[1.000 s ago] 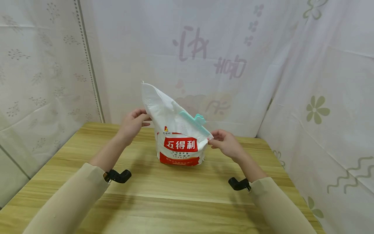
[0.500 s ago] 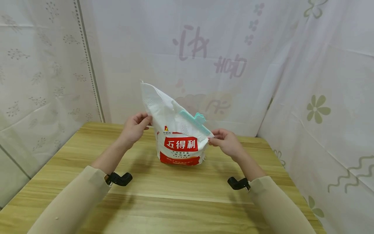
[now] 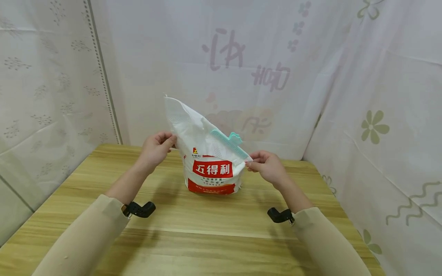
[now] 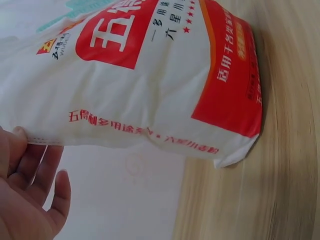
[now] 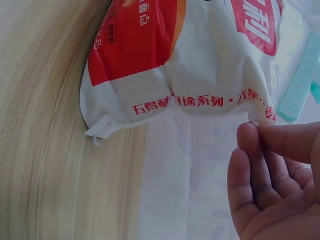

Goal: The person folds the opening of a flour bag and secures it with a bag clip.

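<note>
A white and red flour bag (image 3: 207, 153) stands on the wooden table, its top slanting from a tall left corner down to the right. A mint-green sealing clip (image 3: 229, 143) lies along that slanted edge on the right part. My left hand (image 3: 156, 150) pinches the bag's left side edge between thumb and fingers; the left wrist view shows this hand (image 4: 30, 185) at the printed seam. On the other side, my right hand (image 3: 267, 167) pinches the bag's right edge just below the clip's lower end. In the right wrist view, thumb and index finger (image 5: 248, 137) meet on the plastic.
The wooden table (image 3: 207, 237) reaches toward me on all sides of the bag. Pale patterned curtains (image 3: 262, 46) hang behind it and to both sides. Black wrist cameras (image 3: 139, 209) are strapped below each sleeve.
My left thumb and fingers have closed onto the bag's left edge, where they were looser one second ago. The bag, clip and right hand stay almost the same.
</note>
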{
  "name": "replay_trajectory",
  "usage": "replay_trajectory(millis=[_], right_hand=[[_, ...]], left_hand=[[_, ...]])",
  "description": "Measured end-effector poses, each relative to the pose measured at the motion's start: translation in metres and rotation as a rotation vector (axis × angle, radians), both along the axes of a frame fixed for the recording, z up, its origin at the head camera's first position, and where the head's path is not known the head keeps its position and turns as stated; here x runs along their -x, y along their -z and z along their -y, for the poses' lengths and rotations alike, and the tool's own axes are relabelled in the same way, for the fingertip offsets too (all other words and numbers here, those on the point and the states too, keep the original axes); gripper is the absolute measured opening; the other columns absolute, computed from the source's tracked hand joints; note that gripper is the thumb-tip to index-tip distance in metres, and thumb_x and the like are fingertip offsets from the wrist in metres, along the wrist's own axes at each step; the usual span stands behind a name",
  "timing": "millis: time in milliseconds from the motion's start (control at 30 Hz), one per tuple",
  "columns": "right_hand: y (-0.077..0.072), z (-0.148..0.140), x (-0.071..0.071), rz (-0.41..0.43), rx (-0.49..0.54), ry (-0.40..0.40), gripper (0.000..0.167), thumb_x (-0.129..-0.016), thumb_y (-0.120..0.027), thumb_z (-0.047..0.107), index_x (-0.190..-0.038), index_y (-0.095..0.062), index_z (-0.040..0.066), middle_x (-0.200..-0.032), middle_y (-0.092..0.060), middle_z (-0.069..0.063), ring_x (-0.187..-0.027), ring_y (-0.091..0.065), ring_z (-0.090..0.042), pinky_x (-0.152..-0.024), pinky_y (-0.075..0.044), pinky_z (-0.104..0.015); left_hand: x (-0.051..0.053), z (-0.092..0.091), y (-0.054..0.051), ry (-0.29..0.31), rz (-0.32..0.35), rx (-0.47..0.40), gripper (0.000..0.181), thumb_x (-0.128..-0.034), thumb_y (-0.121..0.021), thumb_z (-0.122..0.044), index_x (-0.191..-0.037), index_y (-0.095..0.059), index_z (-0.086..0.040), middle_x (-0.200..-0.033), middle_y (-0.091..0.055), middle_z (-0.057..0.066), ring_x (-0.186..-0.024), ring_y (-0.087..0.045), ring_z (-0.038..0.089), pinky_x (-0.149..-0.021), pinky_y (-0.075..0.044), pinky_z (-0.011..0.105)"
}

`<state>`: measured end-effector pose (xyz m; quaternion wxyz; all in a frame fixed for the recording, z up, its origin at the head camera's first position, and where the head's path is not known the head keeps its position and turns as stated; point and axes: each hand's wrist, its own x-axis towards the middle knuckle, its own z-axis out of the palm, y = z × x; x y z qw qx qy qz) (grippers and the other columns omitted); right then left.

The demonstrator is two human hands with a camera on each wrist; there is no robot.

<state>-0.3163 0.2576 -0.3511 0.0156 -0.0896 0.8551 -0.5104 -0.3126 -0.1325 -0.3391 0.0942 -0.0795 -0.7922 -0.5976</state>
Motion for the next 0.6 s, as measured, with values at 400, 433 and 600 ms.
replay_trajectory(millis=[400, 433, 600], right_hand=[[0.003, -0.007, -0.003, -0.002, -0.008, -0.055, 0.037, -0.110, -0.065, 0.024, -0.136, -0.066, -0.001, -0.129, -0.073, -0.021, -0.108, -0.073, -0.026, -0.090, -0.063, -0.032], [0.003, -0.007, -0.003, -0.005, -0.011, -0.050, 0.037, -0.110, -0.064, 0.026, -0.137, -0.066, 0.000, -0.130, -0.072, -0.021, -0.110, -0.072, -0.029, -0.089, -0.063, -0.031], [0.001, -0.006, -0.001, -0.034, -0.017, -0.045, 0.037, -0.112, -0.064, 0.026, -0.139, -0.066, 0.001, -0.132, -0.072, -0.021, -0.115, -0.071, -0.040, -0.088, -0.063, -0.030]], left_hand=[[-0.001, 0.002, -0.003, 0.084, -0.008, -0.060, 0.044, -0.1127, -0.060, -0.038, -0.142, -0.064, -0.005, -0.127, -0.070, 0.002, -0.124, -0.066, 0.025, -0.101, -0.055, 0.035], [0.000, 0.002, -0.004, 0.086, -0.014, -0.075, 0.046, -0.1125, -0.060, -0.039, -0.142, -0.063, -0.004, -0.126, -0.070, 0.000, -0.123, -0.066, 0.023, -0.104, -0.054, 0.036], [0.002, 0.001, -0.011, 0.074, -0.072, -0.118, 0.048, -0.1126, -0.060, -0.041, -0.141, -0.064, -0.003, -0.118, -0.069, -0.006, -0.113, -0.064, 0.017, -0.101, -0.055, 0.032]])
